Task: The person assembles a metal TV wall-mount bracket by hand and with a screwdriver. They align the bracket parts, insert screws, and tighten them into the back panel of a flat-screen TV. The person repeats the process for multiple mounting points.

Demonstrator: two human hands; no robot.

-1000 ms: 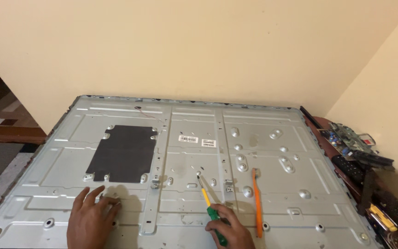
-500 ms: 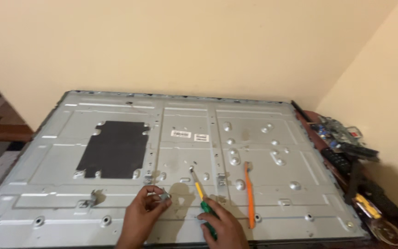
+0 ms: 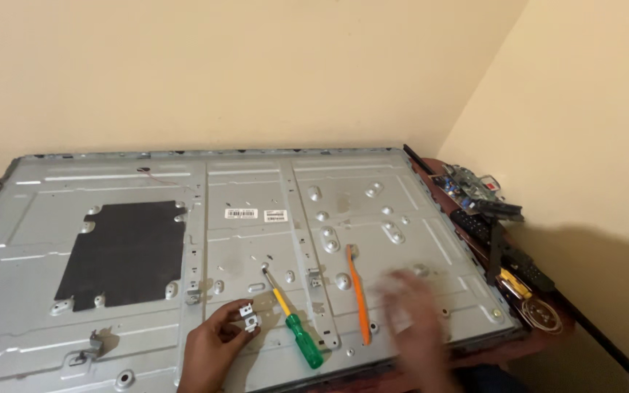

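The left hand lay at the near edge of a large grey pressed-metal back panel that covered most of the table. Its fingers were curled and closed lightly around a small silver metal bracket, pinched between the thumb and the fingertips and held just above the panel surface. The bracket showed at least one hole in its face.

The right hand was blurred by motion over the near right part of the panel. Its fingers appeared spread and loose, with nothing visibly in them; how far they were open could not be told for certain.

Just right of the left fingertips lay a screwdriver with a green handle and yellow shaft, flat on the panel, its metal tip pointing away from the person and its handle toward the near edge. It was not touched by either hand. Further right, between the screwdriver and the right hand, lay a slim orange plastic brush-like tool, also flat and lengthwise.

Beyond and left of the left fingers, a black rectangular sheet covered part of the panel. Two small white labels sat beyond the screwdriver tip. Well right of the right hand, past the panel edge, loose circuit boards and dark parts lay on the table by the wall.
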